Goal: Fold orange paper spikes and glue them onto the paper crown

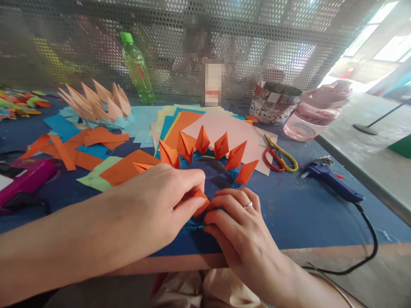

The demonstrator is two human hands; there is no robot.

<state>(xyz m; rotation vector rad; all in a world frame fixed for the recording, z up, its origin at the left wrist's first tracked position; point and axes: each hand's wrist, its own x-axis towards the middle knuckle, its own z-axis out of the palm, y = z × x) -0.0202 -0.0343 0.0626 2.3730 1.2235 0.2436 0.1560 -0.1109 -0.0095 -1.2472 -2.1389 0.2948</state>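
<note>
My left hand (173, 196) pinches a folded orange paper petal (201, 202) at the near side of a ring of blue folded paper (192, 226). Several more orange paper petals (221, 145) stand upright around the ring's far and right sides. My right hand (236, 218), with a silver ring on one finger, is closed on the blue paper ring's near edge. Both hands almost meet at the front of the ring and hide part of it. Under the far side of the ring lie stacked coloured sheets (218, 128).
A peach paper piece with spikes (112, 107) and orange scraps (93, 141) lie left. Behind stands a green bottle (138, 68). To the right are scissors (278, 156), a blue glue gun (332, 179) with a cord, a paper-covered pot (272, 105) and a pink bottle (317, 111).
</note>
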